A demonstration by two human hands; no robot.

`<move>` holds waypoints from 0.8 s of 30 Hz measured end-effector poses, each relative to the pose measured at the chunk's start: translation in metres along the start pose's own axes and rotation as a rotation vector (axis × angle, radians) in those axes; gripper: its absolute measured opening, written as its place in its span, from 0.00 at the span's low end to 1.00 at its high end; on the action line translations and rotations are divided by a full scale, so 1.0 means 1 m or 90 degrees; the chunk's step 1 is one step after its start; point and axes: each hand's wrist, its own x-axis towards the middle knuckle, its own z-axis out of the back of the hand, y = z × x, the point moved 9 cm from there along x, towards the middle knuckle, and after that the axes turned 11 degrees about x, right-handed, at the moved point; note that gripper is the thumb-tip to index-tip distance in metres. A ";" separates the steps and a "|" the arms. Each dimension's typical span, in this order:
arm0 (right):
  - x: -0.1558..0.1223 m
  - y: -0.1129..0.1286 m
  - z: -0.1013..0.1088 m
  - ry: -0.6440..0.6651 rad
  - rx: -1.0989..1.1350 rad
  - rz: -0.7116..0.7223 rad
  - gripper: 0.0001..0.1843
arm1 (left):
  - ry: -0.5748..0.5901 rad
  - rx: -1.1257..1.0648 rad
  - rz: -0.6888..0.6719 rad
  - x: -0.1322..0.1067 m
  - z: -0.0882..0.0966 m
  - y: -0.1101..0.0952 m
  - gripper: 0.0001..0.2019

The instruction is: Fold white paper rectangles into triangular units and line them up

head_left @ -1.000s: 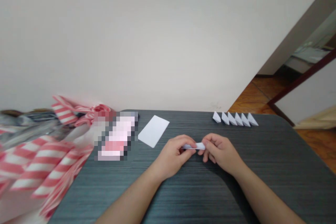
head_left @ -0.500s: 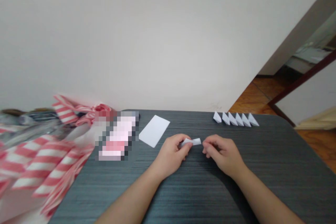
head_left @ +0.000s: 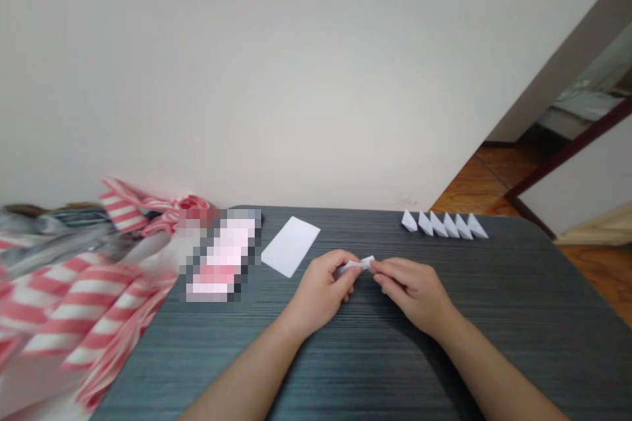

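Over at the left edge sits a red-and-white striped bag (head_left: 74,306), slumped and bunched at the table's far left corner, and whatever is inside it can't be made out. A knotted, gathered part of it rises toward the far edge. Right beside it, a pixelated patch (head_left: 220,256) hides an object on the table, too blurred to name.

On the dark wood-grain table (head_left: 345,375), all eyes go to the middle, where a small folded white paper piece (head_left: 355,266) is held just above the surface, between both hands. The left hand (head_left: 320,293) is closed on its left end, fingers curled over and wrist angled in from the near left. The right hand (head_left: 415,293) comes in from the near right, and its fingertips (head_left: 378,270) pinch the other end, so the grip is closed on both sides.

Just left of the hands lies a plain white paper rectangle (head_left: 290,247), untouched. Toward the far right edge, six folded paper triangles (head_left: 444,225) stand in a neat row, side by side. Beyond the table's right corner, an orange-brown wooden floor (head_left: 474,187) shows.
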 end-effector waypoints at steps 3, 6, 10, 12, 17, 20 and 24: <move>0.001 -0.002 -0.001 0.006 0.012 -0.019 0.10 | -0.007 0.012 -0.031 0.000 0.001 -0.002 0.10; 0.003 -0.006 -0.002 0.009 0.020 -0.051 0.08 | -0.016 0.030 -0.067 0.000 0.002 -0.006 0.09; 0.004 -0.012 -0.003 0.006 0.015 -0.085 0.06 | -0.015 0.052 -0.093 0.000 0.003 -0.011 0.08; 0.004 -0.013 -0.003 0.001 0.011 -0.088 0.05 | -0.011 0.056 -0.100 -0.001 0.003 -0.012 0.08; 0.005 -0.013 -0.003 -0.003 0.004 -0.093 0.07 | -0.001 0.068 -0.116 -0.002 0.001 -0.013 0.08; 0.006 -0.011 -0.002 -0.008 0.004 -0.091 0.08 | -0.003 0.077 -0.124 -0.002 0.002 -0.014 0.07; 0.006 -0.010 -0.004 -0.002 0.010 -0.092 0.08 | -0.002 0.092 -0.131 -0.002 0.003 -0.017 0.07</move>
